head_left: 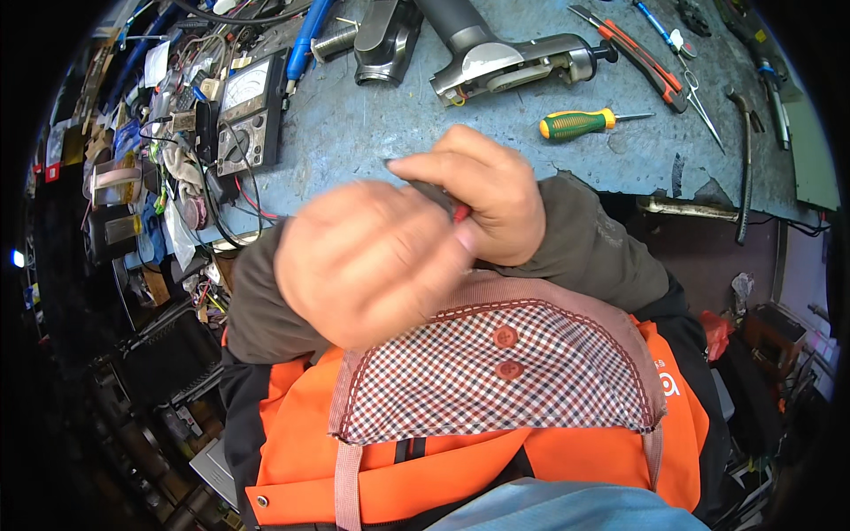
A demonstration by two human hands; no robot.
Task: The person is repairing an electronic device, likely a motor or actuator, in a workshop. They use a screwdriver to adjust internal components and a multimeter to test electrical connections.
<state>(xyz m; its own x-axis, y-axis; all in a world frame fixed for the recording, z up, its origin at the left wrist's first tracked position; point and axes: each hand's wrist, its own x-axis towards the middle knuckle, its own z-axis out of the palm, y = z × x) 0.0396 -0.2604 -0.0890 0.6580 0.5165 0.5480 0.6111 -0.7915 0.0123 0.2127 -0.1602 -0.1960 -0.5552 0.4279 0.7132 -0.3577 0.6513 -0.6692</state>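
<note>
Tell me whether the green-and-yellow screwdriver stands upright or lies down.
Lying down: the screwdriver rests lengthwise along the blue workbench, its shaft pointing to the picture's right.

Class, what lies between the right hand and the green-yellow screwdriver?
In the head view, only bare blue benchtop separates the right hand from the screwdriver.

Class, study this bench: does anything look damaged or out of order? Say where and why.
Yes. The blue bench top looks worn near its front right edge, where dark, ragged patches break the blue. Left of the meter, cables and small parts lie in a jumbled heap.
</note>
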